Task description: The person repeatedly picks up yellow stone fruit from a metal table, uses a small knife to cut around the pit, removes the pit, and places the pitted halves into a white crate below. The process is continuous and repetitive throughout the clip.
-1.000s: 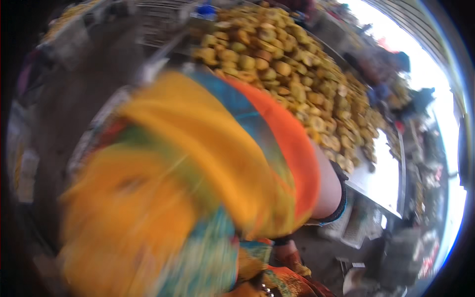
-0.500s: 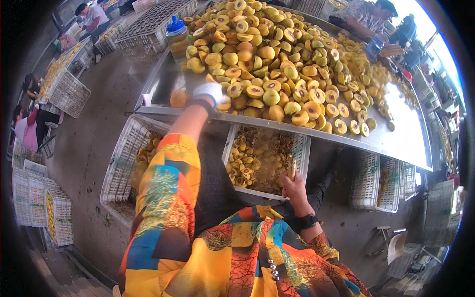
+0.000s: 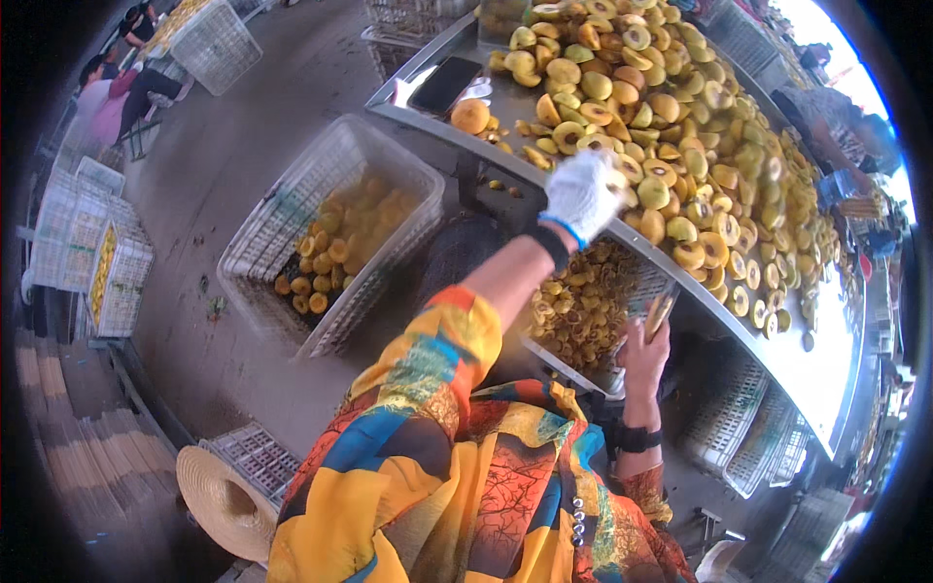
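My left hand [image 3: 581,196], in a white knit glove with a dark band at the wrist, is over the near edge of the metal table [image 3: 533,173], against the heap of halved yellow fruit [image 3: 685,167]. Its fingers are curled and blurred; I cannot make out what they hold. The fruit halves look like peaches or apricots, several with a brown pit hollow. Lower and to the right, my bare right hand [image 3: 643,355] is closed round a wooden-handled tool [image 3: 659,313]. The tool's working end is not clear. Below both hands stands a crate of small fruit pieces [image 3: 583,316].
A white plastic crate [image 3: 255,248] with fruit halves stands on the floor at left. A phone [image 3: 445,85] and a whole-looking fruit [image 3: 470,116] lie on the table's left corner. A straw hat [image 3: 225,503] is at lower left. Stacked crates [image 3: 727,413] stand under the table at right.
The view has turned left, so the table shifts right and the left crate shows fully. My left hand has left the table's left corner, uncovering the phone. The right hand still grips the tool.
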`<state>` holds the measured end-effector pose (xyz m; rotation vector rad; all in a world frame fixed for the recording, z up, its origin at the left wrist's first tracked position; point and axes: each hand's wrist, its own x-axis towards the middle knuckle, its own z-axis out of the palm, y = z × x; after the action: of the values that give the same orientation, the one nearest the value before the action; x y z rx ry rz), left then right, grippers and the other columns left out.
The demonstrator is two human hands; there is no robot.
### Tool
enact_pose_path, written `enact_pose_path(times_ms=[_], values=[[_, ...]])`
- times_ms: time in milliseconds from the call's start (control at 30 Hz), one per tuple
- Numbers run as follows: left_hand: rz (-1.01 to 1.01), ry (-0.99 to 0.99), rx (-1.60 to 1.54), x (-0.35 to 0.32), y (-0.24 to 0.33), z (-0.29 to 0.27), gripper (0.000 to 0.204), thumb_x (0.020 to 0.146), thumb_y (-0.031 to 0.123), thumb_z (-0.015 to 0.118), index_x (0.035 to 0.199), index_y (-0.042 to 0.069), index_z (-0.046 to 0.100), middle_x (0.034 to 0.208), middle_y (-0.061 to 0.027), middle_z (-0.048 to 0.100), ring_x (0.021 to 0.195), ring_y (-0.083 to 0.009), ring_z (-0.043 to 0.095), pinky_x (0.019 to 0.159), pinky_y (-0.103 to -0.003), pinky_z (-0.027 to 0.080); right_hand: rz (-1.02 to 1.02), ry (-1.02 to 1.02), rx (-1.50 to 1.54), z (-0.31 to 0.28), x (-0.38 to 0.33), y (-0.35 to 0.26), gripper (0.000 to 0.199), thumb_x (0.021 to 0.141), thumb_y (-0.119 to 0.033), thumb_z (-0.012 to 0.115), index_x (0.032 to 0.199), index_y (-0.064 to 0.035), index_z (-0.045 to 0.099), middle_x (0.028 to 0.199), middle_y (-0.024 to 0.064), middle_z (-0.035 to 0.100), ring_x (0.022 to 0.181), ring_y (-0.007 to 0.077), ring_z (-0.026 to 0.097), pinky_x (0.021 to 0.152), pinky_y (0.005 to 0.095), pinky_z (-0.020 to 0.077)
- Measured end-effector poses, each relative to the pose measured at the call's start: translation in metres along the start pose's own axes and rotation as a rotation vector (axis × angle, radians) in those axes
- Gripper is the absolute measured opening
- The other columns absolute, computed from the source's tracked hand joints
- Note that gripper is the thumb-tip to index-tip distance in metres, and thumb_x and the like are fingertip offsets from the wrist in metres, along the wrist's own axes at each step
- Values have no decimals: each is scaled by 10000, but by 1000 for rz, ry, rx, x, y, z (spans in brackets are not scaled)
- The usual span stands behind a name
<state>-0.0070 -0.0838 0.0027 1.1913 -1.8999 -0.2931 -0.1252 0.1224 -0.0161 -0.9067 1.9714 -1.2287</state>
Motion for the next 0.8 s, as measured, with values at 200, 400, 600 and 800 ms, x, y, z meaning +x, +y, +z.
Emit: enact_pose_path(times_ms=[200,400,600,800], values=[[-504,-372,-1159,-83,55,-23,284,777,105,677,1013,-12,570,926,-47,627,849,-111,583,772,-240,478,-148,-89,540,24,23,-8,360,900,-302,538,1141,-41,484,810,-6,585,507,33,452,416,172,360],[-980,-407,-1697,-104,50,-38,356,888,332,546,1063,22,556,987,-70,594,872,-123,566,792,-240,461,1,-183,490,31,16,-2,334,891,-227,562,1146,-18,511,901,3,582,784,79,530,704,239,458],[-900,-218,-1119,-106,39,-31,404,902,444,463,895,59,585,812,-45,598,715,-132,552,634,-281,444,-256,20,-444,37,7,-27,373,844,-349,580,943,0,493,758,239,593,734,422,597,602,435,470],[-1028,-151,-1453,-101,24,-23,511,899,512,407,1024,30,522,835,-120,608,726,-214,608,663,-317,513,-308,-160,-419,34,-21,-16,333,862,-310,558,852,-14,406,622,247,553,626,447,567,500,483,441]])
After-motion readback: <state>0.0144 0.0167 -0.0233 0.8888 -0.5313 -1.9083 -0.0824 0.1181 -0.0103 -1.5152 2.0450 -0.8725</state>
